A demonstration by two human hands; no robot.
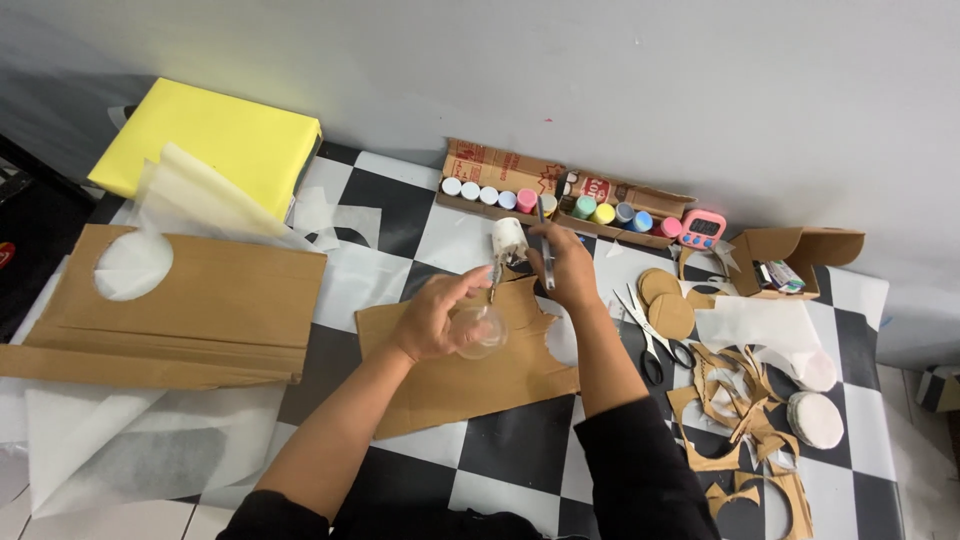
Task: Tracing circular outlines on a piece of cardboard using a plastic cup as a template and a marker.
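Your left hand (432, 318) holds a clear round plastic lid (478, 331) over a notched sheet of brown cardboard (470, 375) on the checkered tabletop (510, 440). Your right hand (563, 265), just behind it, holds a thin pen (543, 245) beside a small white jar (508, 238). Behind both, by the wall, lies a cardboard tray of paint bottles (500, 180). Right of the sheet lie scissors (650, 335), then cardboard scraps (735, 400). At far left sits a stack of large cardboard sheets (200, 310).

Checkered floor (520, 440) — cardboard sheets (190, 310), scissors (655, 345), scraps (735, 410)
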